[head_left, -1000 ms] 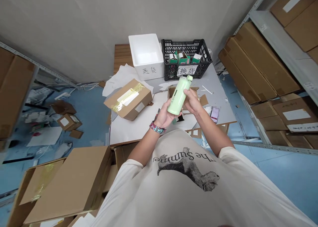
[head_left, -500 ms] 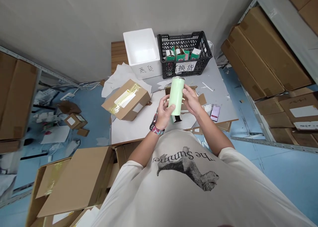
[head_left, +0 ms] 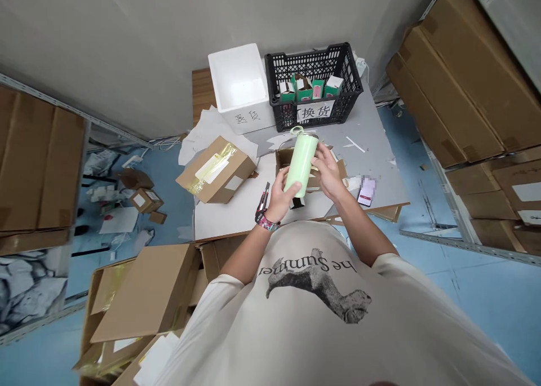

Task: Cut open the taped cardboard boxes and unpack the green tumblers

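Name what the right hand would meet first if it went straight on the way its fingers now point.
The pale green bottle: the fingertips of the right hand appear to be touching its side, so nothing lies between them.

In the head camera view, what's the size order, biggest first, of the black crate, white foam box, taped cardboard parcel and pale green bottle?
1. Black plastic crate
2. White foam box and taped cardboard parcel: they look alike, so I won't rank them.
3. Pale green bottle: smallest, even though it's held nearer the camera.

We find a grey table (head_left: 367, 128) bearing a white foam box (head_left: 239, 87), a black plastic crate (head_left: 313, 56), a taped cardboard parcel (head_left: 217, 172), a phone (head_left: 366, 196), and loose white sheets (head_left: 228, 208).
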Available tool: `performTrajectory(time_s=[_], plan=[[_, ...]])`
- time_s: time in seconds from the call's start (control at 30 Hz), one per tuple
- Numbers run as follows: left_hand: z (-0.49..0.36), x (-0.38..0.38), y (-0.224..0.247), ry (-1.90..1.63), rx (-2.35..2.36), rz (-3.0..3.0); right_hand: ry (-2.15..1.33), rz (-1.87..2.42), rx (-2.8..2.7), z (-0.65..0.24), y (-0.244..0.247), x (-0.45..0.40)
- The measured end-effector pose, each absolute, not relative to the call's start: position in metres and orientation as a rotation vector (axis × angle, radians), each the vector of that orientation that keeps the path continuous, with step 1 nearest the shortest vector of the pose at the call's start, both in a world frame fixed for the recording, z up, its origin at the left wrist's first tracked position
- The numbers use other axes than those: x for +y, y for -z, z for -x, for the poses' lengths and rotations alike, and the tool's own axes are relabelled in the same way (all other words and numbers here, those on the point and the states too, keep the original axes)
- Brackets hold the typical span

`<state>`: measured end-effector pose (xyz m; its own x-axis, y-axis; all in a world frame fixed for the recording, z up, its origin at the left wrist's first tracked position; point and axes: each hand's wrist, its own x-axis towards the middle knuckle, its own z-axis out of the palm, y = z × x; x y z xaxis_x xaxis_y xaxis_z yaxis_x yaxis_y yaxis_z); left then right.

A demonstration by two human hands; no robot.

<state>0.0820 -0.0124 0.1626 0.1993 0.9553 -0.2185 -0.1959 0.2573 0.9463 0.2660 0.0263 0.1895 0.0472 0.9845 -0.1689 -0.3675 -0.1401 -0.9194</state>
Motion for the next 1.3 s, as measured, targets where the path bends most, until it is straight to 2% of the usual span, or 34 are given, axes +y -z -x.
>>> performTrajectory(time_s=[0.17, 0.3, 0.53, 0.73, 0.97, 1.13, 1.3], plan=[[-0.076, -0.021, -0.162, -1.089, 1.419, -1.437, -1.489, 1.009, -0.747, -0.281, -0.197, 0.021], [-0.072, -0.023, -0.160, -1.094, 1.444, -1.612, -1.463, 1.055, -0.790, -0.290, -0.200, 0.021], [-0.065, -0.022, -0.155, -1.048, 1.387, -1.568, -1.427, 1.113, -0.888, -0.306, -0.181, 0.026], [-0.040, -0.040, -0.115, -0.895, 1.453, -1.624, -1.189, 1.224, -0.983, -0.337, -0.156, 0.008], [-0.036, -0.049, -0.058, -0.442, 1.421, -1.875, -1.007, 1.283, -1.071, -0.363, -0.137, -0.018], [-0.042, -0.039, -0.039, -0.503, 1.364, -1.734, -1.083, 1.231, -1.124, -0.338, -0.141, -0.027], [-0.051, -0.037, -0.034, -0.533, 1.505, -1.518, -1.188, 1.171, -1.109, -0.308, -0.134, -0.026]])
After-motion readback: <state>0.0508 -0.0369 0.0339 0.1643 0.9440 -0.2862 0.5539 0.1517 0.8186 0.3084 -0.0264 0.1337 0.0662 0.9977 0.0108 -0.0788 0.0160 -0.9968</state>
